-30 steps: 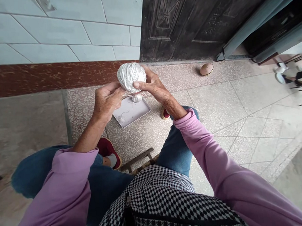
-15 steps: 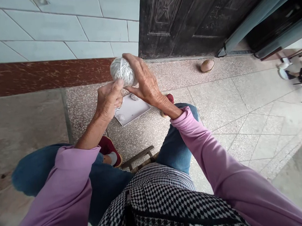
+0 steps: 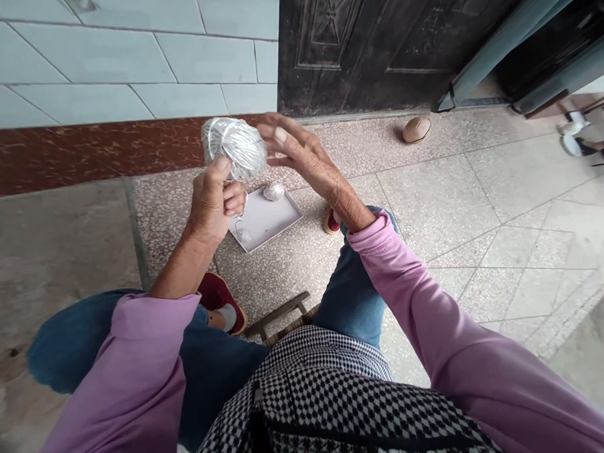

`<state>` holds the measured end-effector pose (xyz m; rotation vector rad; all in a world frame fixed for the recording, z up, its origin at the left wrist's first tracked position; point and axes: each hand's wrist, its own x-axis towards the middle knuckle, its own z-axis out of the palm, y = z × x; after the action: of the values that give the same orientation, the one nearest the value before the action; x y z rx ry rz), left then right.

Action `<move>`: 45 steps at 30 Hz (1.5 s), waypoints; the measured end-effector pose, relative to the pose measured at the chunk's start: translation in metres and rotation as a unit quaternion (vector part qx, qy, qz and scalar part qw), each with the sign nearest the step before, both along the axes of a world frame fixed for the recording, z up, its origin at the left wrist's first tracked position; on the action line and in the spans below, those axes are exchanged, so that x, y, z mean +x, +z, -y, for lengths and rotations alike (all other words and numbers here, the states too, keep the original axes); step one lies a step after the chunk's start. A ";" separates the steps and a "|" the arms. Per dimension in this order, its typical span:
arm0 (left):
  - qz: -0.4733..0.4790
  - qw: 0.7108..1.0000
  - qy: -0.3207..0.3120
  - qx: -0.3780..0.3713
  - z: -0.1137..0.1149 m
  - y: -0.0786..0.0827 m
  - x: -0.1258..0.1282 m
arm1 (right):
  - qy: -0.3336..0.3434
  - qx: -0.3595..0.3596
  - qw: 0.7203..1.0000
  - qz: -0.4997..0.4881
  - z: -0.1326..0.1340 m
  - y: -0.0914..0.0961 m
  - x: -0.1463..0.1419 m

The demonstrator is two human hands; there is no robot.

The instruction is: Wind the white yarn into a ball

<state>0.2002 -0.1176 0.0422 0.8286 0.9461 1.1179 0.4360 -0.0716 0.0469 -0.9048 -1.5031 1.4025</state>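
Ball (image 3: 238, 146) bars the right hand (image 3: 306, 159) leftward; rightward's free.

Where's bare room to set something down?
Floor between tray and stool; wider patch, in view, between brown object and right sleeve. Tray's middle, between small ball and wad, is mostly bare. Crowded: above the tray's far side, left hand holding big ball, right hand beside it.

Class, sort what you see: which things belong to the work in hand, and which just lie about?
Work in hand:
large white ball, held in left hand
probably the smaller ball and pale tray

Lying about:
round tan object near the dark door
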 end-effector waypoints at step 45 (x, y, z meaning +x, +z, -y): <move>-0.040 0.996 -0.005 0.081 0.007 0.001 0.003 | -0.053 0.059 0.985 0.155 0.006 0.016 -0.016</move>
<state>0.2035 -0.1245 0.0436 1.0158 0.9250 1.1718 0.4203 -0.0777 0.0633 -1.1496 -1.7216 1.1197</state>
